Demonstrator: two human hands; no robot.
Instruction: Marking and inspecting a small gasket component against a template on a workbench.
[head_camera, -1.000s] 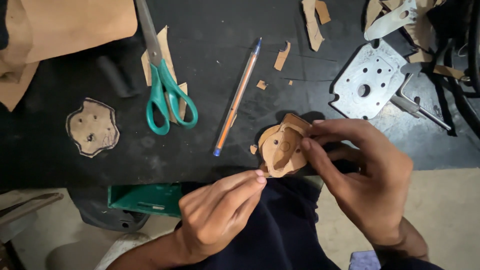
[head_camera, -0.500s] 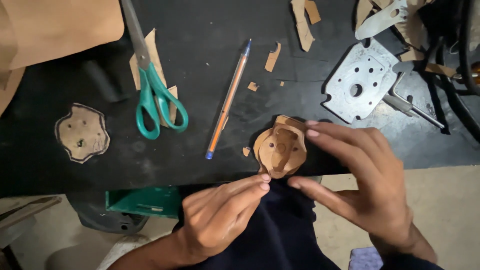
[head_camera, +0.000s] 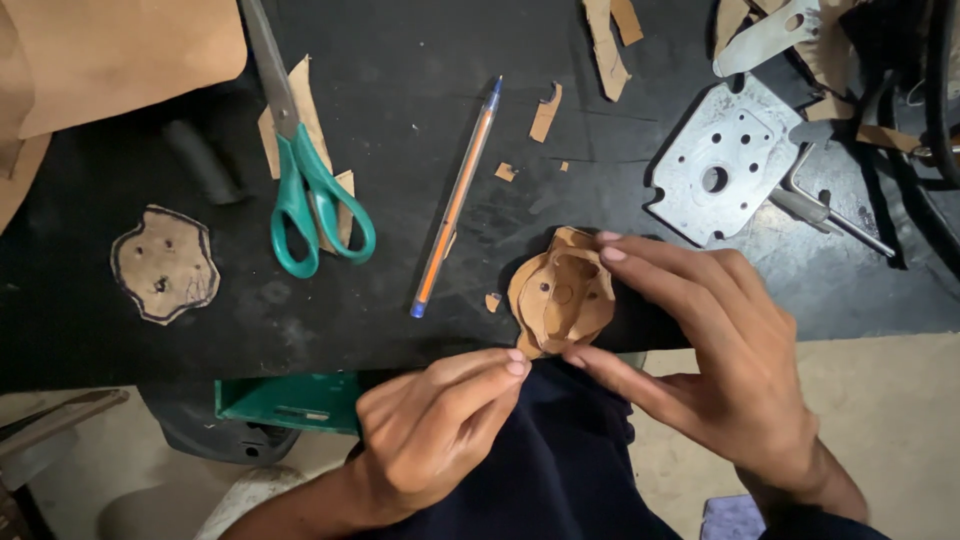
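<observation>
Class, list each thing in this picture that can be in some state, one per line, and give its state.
Scissors: closed, lying flat.
Pen: lying flat; cap cannot be told.
Brown cut-out: curled, held by the right hand.
Left hand: fingertips pinched at the cut-out's lower edge.
Outlined cut-out: flat, untouched.
Metal plate: flat on the black table.

Our left hand (head_camera: 435, 425) comes up from the lower edge, forearm bare, knuckles toward the camera, fingers curled, with thumb and forefinger pressed together in a pinch at their tips. Our right hand (head_camera: 715, 345) reaches in from the lower right, wrist bent, fingers stretched long and spread, the thumb pointing toward the left fingertips. The two hands nearly meet, fingertips just beside each other.
</observation>
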